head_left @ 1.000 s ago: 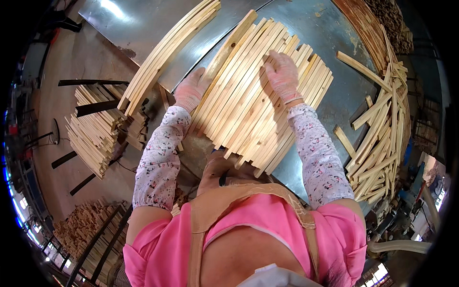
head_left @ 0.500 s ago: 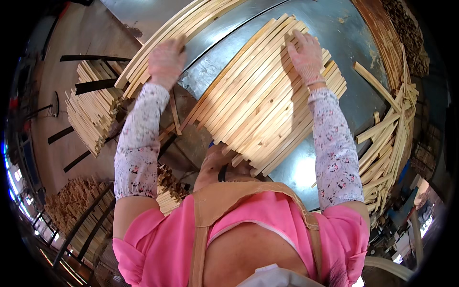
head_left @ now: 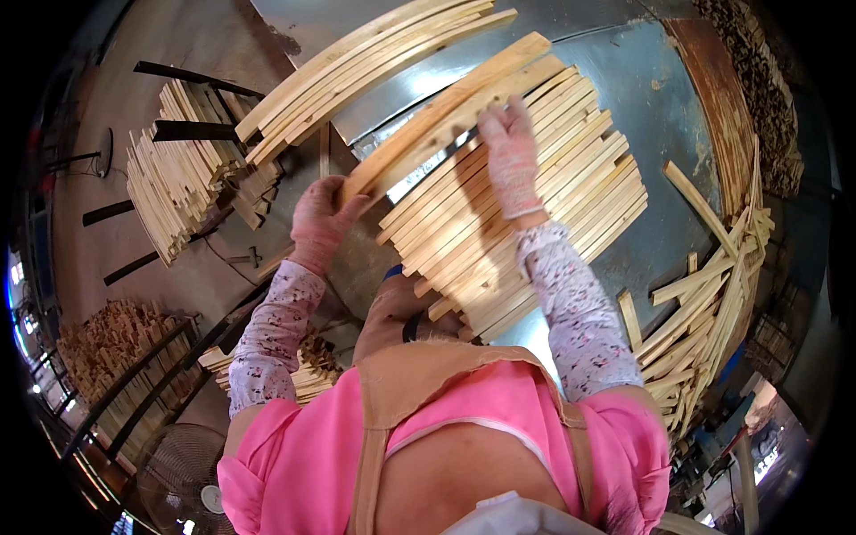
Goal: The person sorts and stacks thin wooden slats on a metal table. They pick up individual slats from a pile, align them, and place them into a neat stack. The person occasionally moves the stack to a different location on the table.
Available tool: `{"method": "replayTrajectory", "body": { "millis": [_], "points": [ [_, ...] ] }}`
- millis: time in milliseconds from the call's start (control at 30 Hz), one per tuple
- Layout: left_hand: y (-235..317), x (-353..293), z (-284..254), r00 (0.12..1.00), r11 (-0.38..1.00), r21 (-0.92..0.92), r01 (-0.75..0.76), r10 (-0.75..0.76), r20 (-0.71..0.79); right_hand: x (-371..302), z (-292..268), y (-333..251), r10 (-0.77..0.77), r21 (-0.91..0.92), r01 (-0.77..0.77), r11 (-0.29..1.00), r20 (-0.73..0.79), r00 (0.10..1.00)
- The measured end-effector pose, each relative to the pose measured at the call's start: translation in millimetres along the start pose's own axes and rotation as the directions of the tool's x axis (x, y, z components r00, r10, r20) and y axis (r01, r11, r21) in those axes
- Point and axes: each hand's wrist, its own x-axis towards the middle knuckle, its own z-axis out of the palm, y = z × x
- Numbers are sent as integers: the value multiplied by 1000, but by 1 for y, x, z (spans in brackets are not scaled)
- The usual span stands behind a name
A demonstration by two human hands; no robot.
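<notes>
Pale wooden strips (head_left: 526, 201) lie side by side in a slanted layer on the metal table. At their far left edge, a wooden strip (head_left: 446, 111) is tilted up, with another strip close against it and a gap to the layer. My left hand (head_left: 321, 223), in a pinkish glove, is closed around the near end of the tilted strip. My right hand (head_left: 512, 165), gloved too, is over the layer, its slightly blurred fingers apart and reaching the raised strips' right edge. Whether they press on the wood is hard to tell.
Several longer strips (head_left: 366, 76) lie at the table's far left. A jumbled heap of strips (head_left: 704, 312) is on the right, beside a rusty brown edge (head_left: 713, 107). Stacked strips (head_left: 178, 169) stand between dark bars on the left. A fan (head_left: 183, 473) is at lower left.
My left hand has come from the far-left strips toward me and now grips a strip end. My right hand has moved left. The layer's left-edge strips are tilted up and apart from it.
</notes>
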Motion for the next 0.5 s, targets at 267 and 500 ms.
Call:
{"method": "replayTrajectory", "body": {
  "millis": [267,500],
  "points": [
    [75,-46,61,949,904,295,-311,310,53,-60,19,-28,384,168,-403,900,135,913],
    [139,61,-29,577,215,710,-671,753,316,-10,-47,-108,240,-724,437,534,625,743]
  ]
}}
